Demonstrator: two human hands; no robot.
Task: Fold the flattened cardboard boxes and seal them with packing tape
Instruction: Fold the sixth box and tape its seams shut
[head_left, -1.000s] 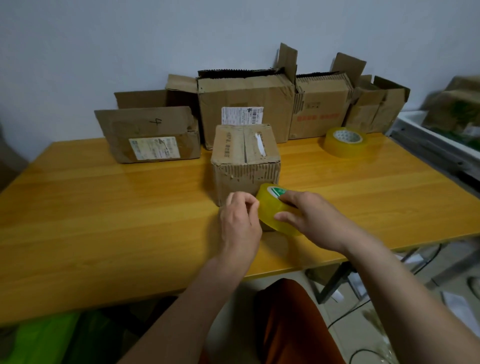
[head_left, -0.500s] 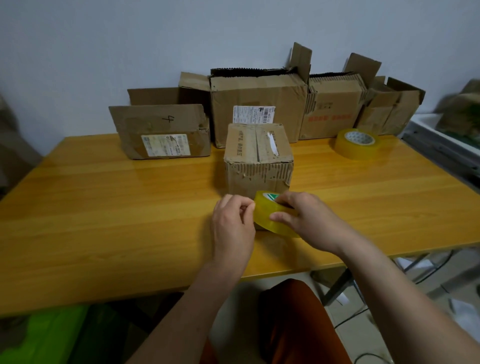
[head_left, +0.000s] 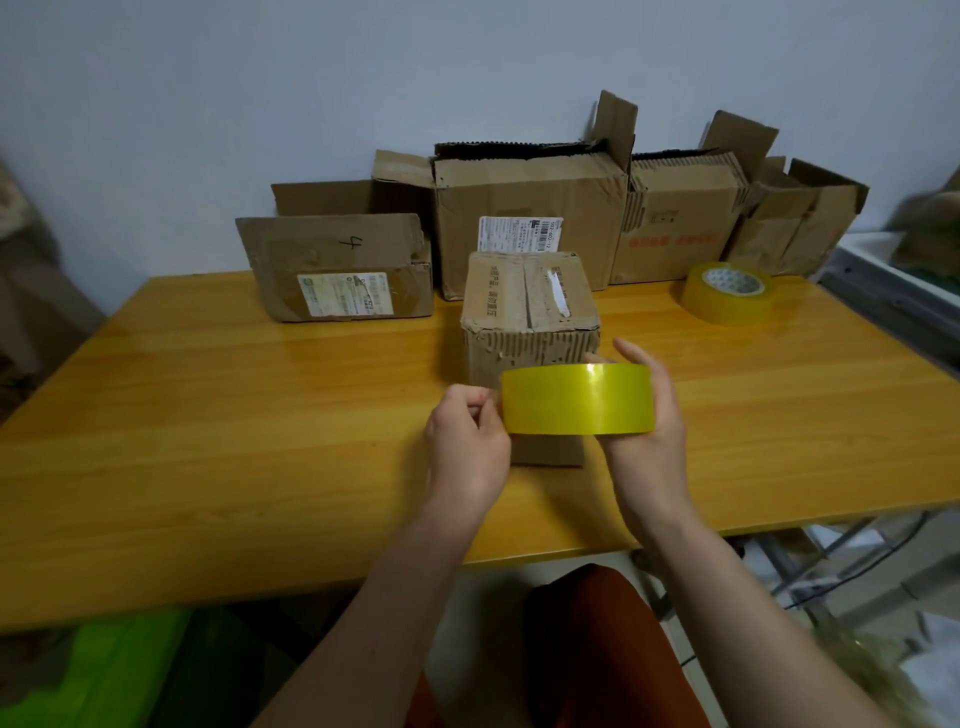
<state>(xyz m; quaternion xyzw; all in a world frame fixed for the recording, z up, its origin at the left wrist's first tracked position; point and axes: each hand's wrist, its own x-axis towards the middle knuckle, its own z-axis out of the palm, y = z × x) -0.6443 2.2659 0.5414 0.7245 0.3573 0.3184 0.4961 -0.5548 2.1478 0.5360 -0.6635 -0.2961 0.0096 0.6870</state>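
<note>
1. Small box (head_left: 530, 312): stands folded into shape on the table (head_left: 208, 415), near its middle, top flaps closed. A strip of tape seems to run along the top seam already, though glare makes that uncertain. Judged folded; the seal is either partial or wants another strip.

2. Tape roll (head_left: 576, 399): yellow, held on edge above the table just in front of the small box, its broad band facing the camera. No length of tape is seen drawn off it.

3. Right hand (head_left: 649, 415): grasps the tape roll at its right side, fingers curled over the top edge, palm behind it.

4. Left hand (head_left: 467, 447): at the roll's left edge, thumb and forefinger pinched together against the band. Judged to be picking for the loose end; whether it has caught it cannot be told.

5. Second tape roll (head_left: 730, 291): lies flat on the table, well apart to the right, untouched.

6. Other boxes (head_left: 530, 213): a row against the wall behind, several with flaps standing open, one labelled box (head_left: 337, 270) lying at the left. Judged still to be closed and taped.

7. Progress: early; the present step is freeing the tape end, with the strip yet to be laid on the small box.
</note>
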